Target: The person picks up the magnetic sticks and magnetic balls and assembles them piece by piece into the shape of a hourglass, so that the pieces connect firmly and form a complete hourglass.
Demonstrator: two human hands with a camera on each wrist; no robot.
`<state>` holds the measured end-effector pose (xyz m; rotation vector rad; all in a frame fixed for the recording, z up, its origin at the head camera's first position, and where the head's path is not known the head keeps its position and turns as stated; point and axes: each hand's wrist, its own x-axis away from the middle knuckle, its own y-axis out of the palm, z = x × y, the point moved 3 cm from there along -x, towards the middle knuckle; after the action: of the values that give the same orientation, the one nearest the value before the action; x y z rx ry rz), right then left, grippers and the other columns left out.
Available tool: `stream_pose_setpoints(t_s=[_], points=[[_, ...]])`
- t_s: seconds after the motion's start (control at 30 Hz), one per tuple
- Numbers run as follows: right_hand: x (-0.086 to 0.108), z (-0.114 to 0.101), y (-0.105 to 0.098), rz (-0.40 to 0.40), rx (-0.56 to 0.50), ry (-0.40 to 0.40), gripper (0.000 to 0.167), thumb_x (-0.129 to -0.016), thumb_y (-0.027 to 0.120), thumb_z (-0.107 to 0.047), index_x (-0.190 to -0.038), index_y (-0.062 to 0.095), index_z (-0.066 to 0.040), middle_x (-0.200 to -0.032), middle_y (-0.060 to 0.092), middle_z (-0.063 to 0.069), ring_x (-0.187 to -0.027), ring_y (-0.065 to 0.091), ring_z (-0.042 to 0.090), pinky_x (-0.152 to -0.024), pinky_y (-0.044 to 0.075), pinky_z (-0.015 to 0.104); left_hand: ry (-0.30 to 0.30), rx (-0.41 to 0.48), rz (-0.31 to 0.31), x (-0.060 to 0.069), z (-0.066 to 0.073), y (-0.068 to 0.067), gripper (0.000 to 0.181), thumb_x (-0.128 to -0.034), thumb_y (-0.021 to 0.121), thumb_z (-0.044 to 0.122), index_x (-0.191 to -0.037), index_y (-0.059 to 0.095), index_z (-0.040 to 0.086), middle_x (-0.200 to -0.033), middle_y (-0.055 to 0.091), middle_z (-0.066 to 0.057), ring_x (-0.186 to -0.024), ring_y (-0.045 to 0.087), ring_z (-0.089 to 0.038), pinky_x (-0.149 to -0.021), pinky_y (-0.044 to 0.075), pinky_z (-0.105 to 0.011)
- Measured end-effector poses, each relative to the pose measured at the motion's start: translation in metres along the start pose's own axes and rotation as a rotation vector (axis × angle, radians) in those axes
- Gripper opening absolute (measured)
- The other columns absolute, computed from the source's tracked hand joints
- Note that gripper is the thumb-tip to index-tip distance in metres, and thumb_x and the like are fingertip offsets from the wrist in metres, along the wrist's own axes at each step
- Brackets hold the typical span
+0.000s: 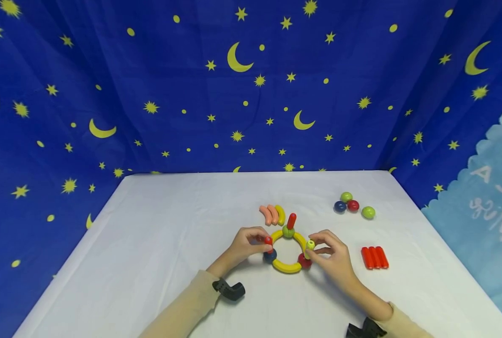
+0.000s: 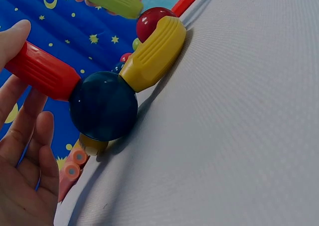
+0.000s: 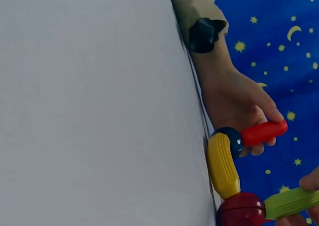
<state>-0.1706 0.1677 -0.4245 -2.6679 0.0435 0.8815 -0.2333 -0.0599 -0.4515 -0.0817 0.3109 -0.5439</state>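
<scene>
On the table lies a ring of yellow curved sticks (image 1: 286,267) joined by a green ball (image 1: 288,231), a blue ball (image 2: 103,106) and a red ball (image 3: 241,211). My left hand (image 1: 245,244) pinches a red stick (image 2: 44,71) that stands up from the blue ball. Between thumb and fingers, my right hand (image 1: 335,258) holds a light green stick (image 3: 289,202), its lower end against the red ball; whether it is fixed there I cannot tell. Another red stick (image 1: 291,220) rises from the green ball at the ring's far side.
Behind the ring lie two pink curved sticks (image 1: 269,215) and a yellow one (image 1: 280,214). Several loose balls (image 1: 353,205) sit at the back right. Red straight sticks (image 1: 375,257) lie side by side right of my right hand. A starry blue curtain (image 1: 251,94) hangs behind the table.
</scene>
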Motion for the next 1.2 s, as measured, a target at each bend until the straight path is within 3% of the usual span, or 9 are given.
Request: stream_pose_setpoints(t_s=[0.3,0.6,0.73,0.87,0.97,1.1,1.2], points=[[-0.001,-0.003,0.001,-0.038,0.052,-0.001,0.027,-0.07,0.071,0.016,-0.095,0.064,0.006,-0.084,0.06,0.016,-0.082,0.06,0.003,-0.065,0.055,0.021,-0.003,-0.013,0.001,0.0,-0.001,0.0,0.016,-0.0793,0.07,-0.003,-0.093,0.066,-0.01,-0.091,0.065,-0.024,-0.08,0.057,0.0,-0.078,0.05,-0.022],[-0.021,0.006,-0.021,0.069,0.16,0.04,0.016,-0.08,0.064,0.013,-0.092,0.066,0.004,-0.086,0.064,0.013,-0.081,0.057,-0.004,-0.07,0.048,0.009,0.015,-0.016,0.005,0.0,0.0,0.0,0.016,-0.0784,0.07,-0.005,-0.093,0.065,-0.012,-0.09,0.063,-0.028,-0.079,0.057,0.001,-0.077,0.05,-0.021],[-0.033,0.026,-0.039,0.167,0.18,0.081,0.013,-0.082,0.062,0.013,-0.093,0.066,0.007,-0.085,0.064,0.011,-0.08,0.056,-0.006,-0.069,0.046,0.007,0.019,-0.023,0.005,0.0,-0.001,0.001,0.016,-0.0785,0.07,-0.005,-0.092,0.066,-0.011,-0.09,0.063,-0.029,-0.079,0.056,0.001,-0.077,0.05,-0.021],[-0.044,0.059,-0.061,0.268,0.197,0.109,0.012,-0.082,0.063,0.011,-0.093,0.067,0.007,-0.084,0.063,-0.005,-0.078,0.054,-0.011,-0.066,0.043,0.003,0.025,-0.025,0.002,0.001,-0.001,0.002,0.015,-0.0785,0.071,-0.004,-0.091,0.066,-0.011,-0.089,0.063,-0.029,-0.079,0.056,0.001,-0.076,0.05,-0.021],[-0.051,0.077,-0.077,0.308,0.248,0.124,0.012,-0.082,0.065,0.007,-0.093,0.068,0.007,-0.085,0.061,-0.009,-0.077,0.053,-0.011,-0.065,0.043,0.002,0.025,-0.024,-0.002,0.001,-0.001,0.002,0.016,-0.0787,0.07,-0.004,-0.092,0.065,-0.011,-0.089,0.063,-0.029,-0.079,0.056,0.001,-0.076,0.05,-0.022],[-0.059,0.094,-0.097,0.315,0.376,0.199,0.018,-0.082,0.065,0.004,-0.099,0.067,0.008,-0.091,0.063,0.01,-0.083,0.057,0.007,-0.069,0.041,0.004,0.022,-0.022,-0.003,0.0,0.0,0.002,0.017,-0.0785,0.07,-0.005,-0.093,0.065,-0.012,-0.09,0.063,-0.03,-0.079,0.057,0.002,-0.076,0.05,-0.021],[-0.061,0.107,-0.109,0.274,0.463,0.291,0.026,-0.081,0.064,0.002,-0.106,0.065,0.009,-0.103,0.061,0.024,-0.092,0.056,0.03,-0.08,0.042,0.019,0.023,-0.021,-0.004,0.0,0.0,0.002,0.016,-0.078,0.07,-0.006,-0.092,0.065,-0.013,-0.09,0.063,-0.031,-0.079,0.057,0.002,-0.075,0.05,-0.021]])
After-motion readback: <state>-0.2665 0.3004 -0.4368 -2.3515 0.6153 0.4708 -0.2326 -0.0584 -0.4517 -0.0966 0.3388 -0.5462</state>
